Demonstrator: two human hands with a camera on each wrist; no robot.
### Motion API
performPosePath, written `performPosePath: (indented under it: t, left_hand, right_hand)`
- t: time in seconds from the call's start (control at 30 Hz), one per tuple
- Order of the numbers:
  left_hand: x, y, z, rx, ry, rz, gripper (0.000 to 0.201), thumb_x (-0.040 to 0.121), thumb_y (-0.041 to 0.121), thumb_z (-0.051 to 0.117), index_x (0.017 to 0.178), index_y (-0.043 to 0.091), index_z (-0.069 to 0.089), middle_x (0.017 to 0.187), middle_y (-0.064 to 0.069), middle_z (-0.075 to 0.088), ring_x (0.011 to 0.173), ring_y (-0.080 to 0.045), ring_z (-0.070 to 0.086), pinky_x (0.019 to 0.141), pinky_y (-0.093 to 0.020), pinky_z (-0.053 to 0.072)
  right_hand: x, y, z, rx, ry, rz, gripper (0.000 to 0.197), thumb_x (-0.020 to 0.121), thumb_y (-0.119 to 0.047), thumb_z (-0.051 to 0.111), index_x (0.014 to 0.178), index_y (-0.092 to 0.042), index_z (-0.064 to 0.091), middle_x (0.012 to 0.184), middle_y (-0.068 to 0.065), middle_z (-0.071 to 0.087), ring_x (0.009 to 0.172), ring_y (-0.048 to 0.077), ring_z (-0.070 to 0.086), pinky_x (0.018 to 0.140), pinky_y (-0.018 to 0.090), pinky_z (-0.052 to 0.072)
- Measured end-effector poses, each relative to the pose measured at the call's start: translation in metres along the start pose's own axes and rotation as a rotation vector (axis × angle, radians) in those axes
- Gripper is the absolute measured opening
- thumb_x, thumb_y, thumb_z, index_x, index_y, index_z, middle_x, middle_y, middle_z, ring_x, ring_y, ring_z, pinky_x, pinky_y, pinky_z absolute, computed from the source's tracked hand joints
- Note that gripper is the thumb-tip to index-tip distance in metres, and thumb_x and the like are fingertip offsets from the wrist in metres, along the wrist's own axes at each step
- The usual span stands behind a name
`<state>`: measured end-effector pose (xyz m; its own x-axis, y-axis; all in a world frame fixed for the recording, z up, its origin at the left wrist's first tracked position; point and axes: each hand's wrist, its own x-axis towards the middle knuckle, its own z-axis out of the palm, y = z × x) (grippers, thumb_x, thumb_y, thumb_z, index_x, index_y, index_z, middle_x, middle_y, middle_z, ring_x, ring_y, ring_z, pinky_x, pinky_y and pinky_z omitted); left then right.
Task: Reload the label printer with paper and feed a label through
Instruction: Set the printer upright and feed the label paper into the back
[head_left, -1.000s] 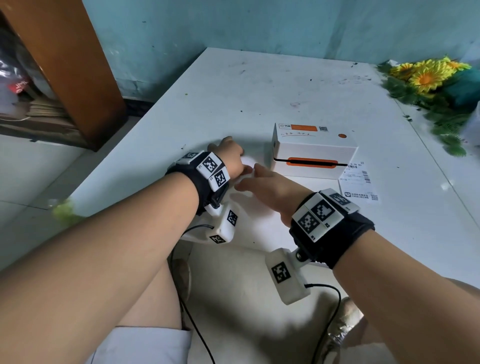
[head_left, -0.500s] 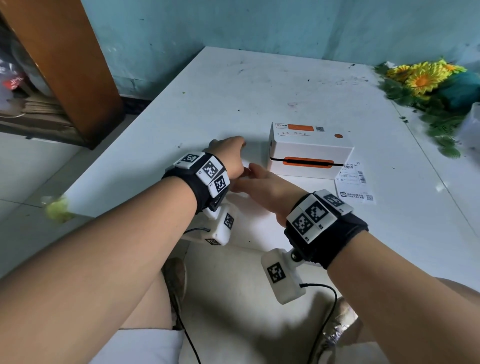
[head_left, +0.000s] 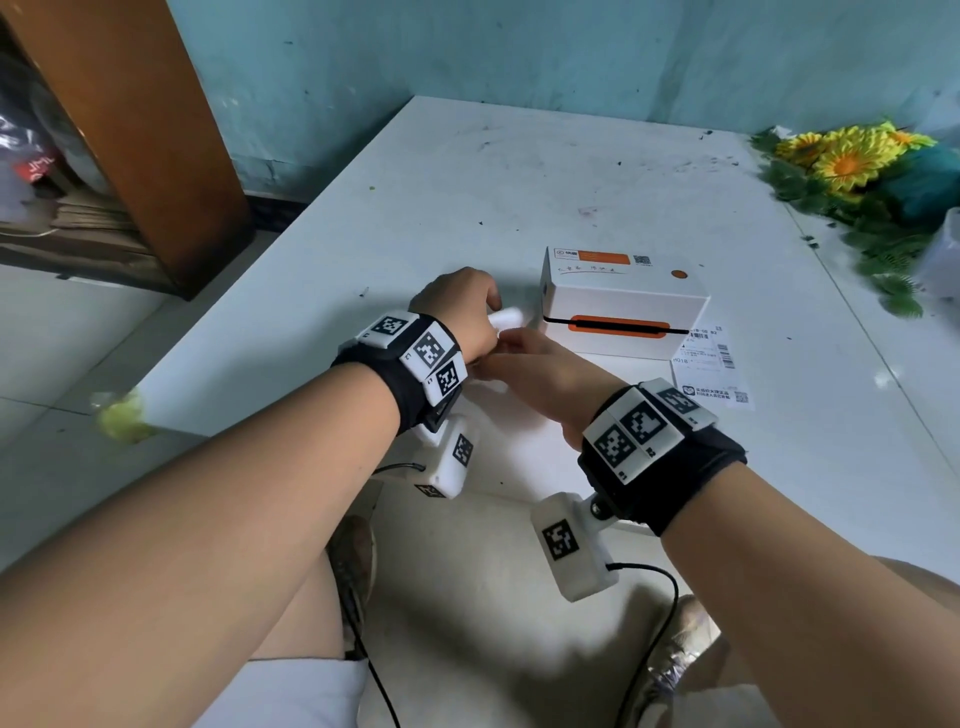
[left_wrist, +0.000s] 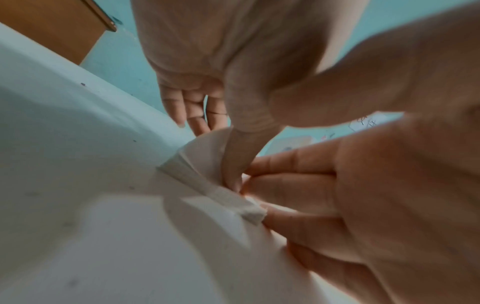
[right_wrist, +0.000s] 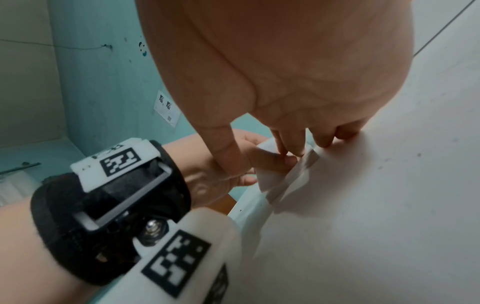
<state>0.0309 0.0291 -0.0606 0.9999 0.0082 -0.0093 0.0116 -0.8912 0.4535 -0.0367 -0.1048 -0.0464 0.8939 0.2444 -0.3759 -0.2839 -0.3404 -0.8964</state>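
Nearest, at the front edge of the white bench (head_left: 571, 171), both hands work on a stack of fan-folded label paper (left_wrist: 207, 185) lying flat on the surface. It sits close in, probably so its top sheets can be freed before any go into the machine. The right hand (head_left: 535, 374) reaches in from the right, its wrist raised and the fingers (right_wrist: 291, 144) pointing down onto the stack's near edge; the thumb and forefinger appear to pinch the top leaves. The left hand (head_left: 462, 312) comes from the left with its knuckles up. Its thumb (left_wrist: 233, 164) presses down on the lifted sheets and its curled fingers wrap under them, so it grips a raised fan of paper that shows in the head view as a white curl beyond the knuckles.

Just beyond, the label printer (head_left: 623, 301) stands shut, white with an orange output slot facing the person. I judge that loading has not begun. A printed label (head_left: 706, 374) lies flat beside its right front corner. Far right, artificial sunflowers (head_left: 847, 161) lie on the bench.
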Motion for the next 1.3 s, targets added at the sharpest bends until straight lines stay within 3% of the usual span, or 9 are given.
performPosePath:
  t: [0.1,0.23,0.4,0.53,0.7,0.9,1.07,1.17,1.3]
  left_hand:
    - [-0.002,-0.005,-0.006,-0.104,-0.014,-0.015,0.035,0.080,0.020,0.087,0.111,0.021,0.070,0.107,-0.001,0.071,0.102,-0.025,0.069,0.083,-0.029,0.052]
    - [-0.005,-0.007,-0.014,-0.252,0.048,0.035,0.036,0.073,0.012,0.091,0.094,0.021,0.064,0.080,0.009,0.064,0.086,-0.020,0.068,0.071,-0.024,0.050]
    - [-0.004,-0.009,-0.020,-0.464,0.097,0.050,0.072,0.076,0.016,0.089,0.137,0.025,0.051,0.122,0.000,0.067,0.099,-0.020,0.073,0.094,-0.035,0.057]
    - [-0.003,-0.013,-0.022,-0.445,0.041,0.091,0.082,0.084,0.012,0.083,0.154,0.022,0.041,0.103,0.003,0.073,0.103,-0.018,0.072,0.100,-0.030,0.054]
    - [-0.003,-0.022,-0.025,-0.445,0.101,0.051,0.061,0.082,0.019,0.089,0.133,0.017,0.057,0.086,0.000,0.077,0.080,-0.010,0.068,0.092,-0.030,0.053]
    - [-0.003,-0.025,-0.029,-0.524,0.123,-0.025,0.057,0.073,0.022,0.097,0.114,0.013,0.058,0.087,-0.004,0.079,0.078,-0.011,0.072,0.078,-0.024,0.052]
    - [-0.006,-0.023,-0.031,-0.555,0.143,-0.046,0.071,0.067,0.029,0.100,0.117,0.013,0.053,0.092,-0.006,0.076,0.088,-0.019,0.072,0.082,-0.028,0.051]
    - [-0.007,-0.023,-0.033,-0.552,0.143,-0.054,0.073,0.066,0.032,0.100,0.119,0.011,0.053,0.091,-0.003,0.073,0.085,-0.016,0.069,0.078,-0.026,0.049]
    - [-0.005,-0.024,-0.036,-0.457,0.176,-0.040,0.054,0.065,0.036,0.100,0.088,0.016,0.055,0.084,-0.002,0.068,0.078,-0.022,0.064,0.078,-0.034,0.054]
  right_hand:
    - [-0.002,0.000,-0.004,0.009,0.019,0.001,0.031,0.103,-0.005,0.063,0.133,0.001,0.063,0.111,0.014,0.067,0.074,0.005,0.056,0.047,0.000,0.042]
    - [-0.001,0.000,-0.001,-0.049,0.025,0.012,0.052,0.100,-0.017,0.068,0.150,-0.009,0.053,0.141,0.012,0.063,0.098,0.013,0.059,0.067,0.014,0.045]
    - [-0.003,0.003,0.001,-0.109,0.008,0.024,0.060,0.102,-0.023,0.066,0.158,-0.019,0.045,0.140,0.006,0.056,0.110,0.018,0.053,0.069,0.013,0.037]
    - [-0.004,0.005,-0.001,-0.104,0.057,-0.014,0.056,0.101,-0.025,0.068,0.153,-0.020,0.051,0.143,0.001,0.056,0.111,0.016,0.057,0.076,0.019,0.042]
    - [-0.002,0.001,-0.017,-0.040,0.212,-0.073,0.042,0.098,-0.022,0.070,0.140,-0.018,0.064,0.133,0.009,0.067,0.098,0.012,0.063,0.078,0.024,0.047]
    - [-0.001,0.000,-0.025,0.036,0.292,-0.055,0.034,0.096,-0.022,0.070,0.130,-0.021,0.071,0.124,0.005,0.074,0.118,0.024,0.067,0.103,0.040,0.052]
    - [-0.001,0.004,-0.020,0.055,0.280,-0.032,0.031,0.095,-0.019,0.071,0.126,-0.018,0.071,0.106,0.005,0.069,0.094,0.019,0.062,0.085,0.033,0.050]
    - [-0.003,0.005,-0.021,0.058,0.283,-0.028,0.032,0.094,-0.018,0.072,0.126,-0.018,0.071,0.111,0.008,0.074,0.093,0.019,0.067,0.090,0.037,0.055]
    - [-0.005,0.004,-0.025,0.075,0.303,-0.040,0.030,0.094,-0.012,0.073,0.124,-0.015,0.071,0.111,0.013,0.078,0.093,0.020,0.074,0.094,0.039,0.060]
